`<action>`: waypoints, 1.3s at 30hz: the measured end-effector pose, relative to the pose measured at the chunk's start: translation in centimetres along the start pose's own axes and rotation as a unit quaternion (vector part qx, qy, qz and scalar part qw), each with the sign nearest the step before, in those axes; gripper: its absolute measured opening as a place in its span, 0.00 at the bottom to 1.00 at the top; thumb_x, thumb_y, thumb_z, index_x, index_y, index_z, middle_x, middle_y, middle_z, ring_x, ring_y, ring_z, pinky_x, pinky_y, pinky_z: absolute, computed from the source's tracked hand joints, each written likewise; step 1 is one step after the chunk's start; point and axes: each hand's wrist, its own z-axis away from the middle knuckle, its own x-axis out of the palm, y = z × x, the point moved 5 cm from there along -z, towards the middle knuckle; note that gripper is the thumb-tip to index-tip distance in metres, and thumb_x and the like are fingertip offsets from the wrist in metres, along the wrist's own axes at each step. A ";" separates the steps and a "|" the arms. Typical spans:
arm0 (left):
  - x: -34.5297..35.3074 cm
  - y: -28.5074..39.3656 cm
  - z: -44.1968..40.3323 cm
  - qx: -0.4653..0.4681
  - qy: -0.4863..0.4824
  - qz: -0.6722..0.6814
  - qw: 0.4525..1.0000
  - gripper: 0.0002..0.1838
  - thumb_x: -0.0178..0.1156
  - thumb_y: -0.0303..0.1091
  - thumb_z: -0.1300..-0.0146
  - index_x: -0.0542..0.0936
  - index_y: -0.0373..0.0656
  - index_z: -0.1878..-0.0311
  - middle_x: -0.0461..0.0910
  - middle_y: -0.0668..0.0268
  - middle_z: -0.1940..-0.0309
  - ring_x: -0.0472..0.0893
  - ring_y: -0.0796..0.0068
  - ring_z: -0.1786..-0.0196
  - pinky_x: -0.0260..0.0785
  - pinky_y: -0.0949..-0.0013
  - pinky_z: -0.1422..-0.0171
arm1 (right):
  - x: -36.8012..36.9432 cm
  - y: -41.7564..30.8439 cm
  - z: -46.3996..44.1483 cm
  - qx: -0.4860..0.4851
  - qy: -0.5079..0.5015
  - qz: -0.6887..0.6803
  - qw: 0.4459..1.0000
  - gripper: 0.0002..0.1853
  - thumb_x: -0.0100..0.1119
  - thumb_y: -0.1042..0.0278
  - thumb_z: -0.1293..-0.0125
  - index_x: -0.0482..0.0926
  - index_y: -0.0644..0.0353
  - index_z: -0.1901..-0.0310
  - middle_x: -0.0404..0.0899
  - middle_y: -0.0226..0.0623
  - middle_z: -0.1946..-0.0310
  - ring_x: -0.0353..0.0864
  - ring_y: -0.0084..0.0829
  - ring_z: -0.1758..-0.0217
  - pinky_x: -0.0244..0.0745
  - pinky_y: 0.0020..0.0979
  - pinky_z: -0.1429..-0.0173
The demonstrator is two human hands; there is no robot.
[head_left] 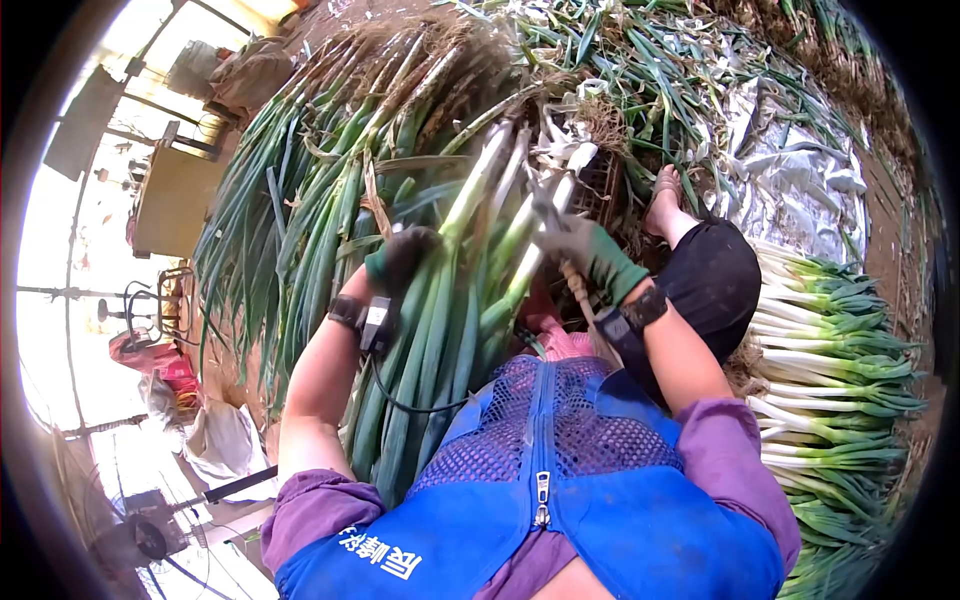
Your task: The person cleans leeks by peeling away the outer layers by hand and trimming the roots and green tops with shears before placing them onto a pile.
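Note:
My left hand (402,258), in a dark glove with a green cuff, is closed around the leaves of long green onions (430,300). They lie across my lap, white ends pointing away from me. My right hand (592,255), in a green and grey glove and blurred by motion, is closed on an air-gun-like tool (577,285) with a brass-coloured stem. The tool's grey front end is near the white onion stems (560,195); its exact kind is hard to make out. Each wrist wears a dark strapped device.
A heap of untrimmed onions (300,190) with soil-covered roots lies on the left. Cleaned onions (800,370) are stacked on the right. Loose peelings (650,70) and a silver sheet (790,170) lie ahead. My bare foot (664,198) is beside the peelings.

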 end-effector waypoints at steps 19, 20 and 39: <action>5.4 5.5 1.2 -0.018 -0.058 0.032 0.998 0.23 0.59 0.48 0.29 0.78 0.38 0.43 0.85 0.60 0.57 0.87 0.66 0.59 0.82 0.61 0.50 | 4.3 -2.8 9.5 -0.065 -0.069 0.141 0.985 0.37 0.71 0.47 0.44 0.75 0.63 0.38 0.83 0.44 0.55 0.83 0.31 0.54 0.76 0.33 0.46; 5.7 6.2 1.1 -0.010 -0.063 0.033 0.997 0.23 0.59 0.48 0.29 0.78 0.38 0.43 0.85 0.59 0.57 0.87 0.65 0.58 0.82 0.59 0.49 | 3.9 -2.7 8.7 -0.044 -0.064 0.121 0.990 0.36 0.71 0.47 0.44 0.76 0.63 0.39 0.83 0.42 0.57 0.82 0.30 0.55 0.76 0.32 0.48; 5.8 14.7 1.1 -0.116 0.122 -0.045 0.985 0.20 0.61 0.45 0.31 0.82 0.38 0.48 0.82 0.69 0.61 0.78 0.81 0.61 0.71 0.72 0.52 | -1.2 4.4 7.6 -0.030 0.087 -0.033 0.995 0.23 0.70 0.54 0.38 0.79 0.63 0.50 0.79 0.26 0.69 0.75 0.17 0.69 0.71 0.24 0.63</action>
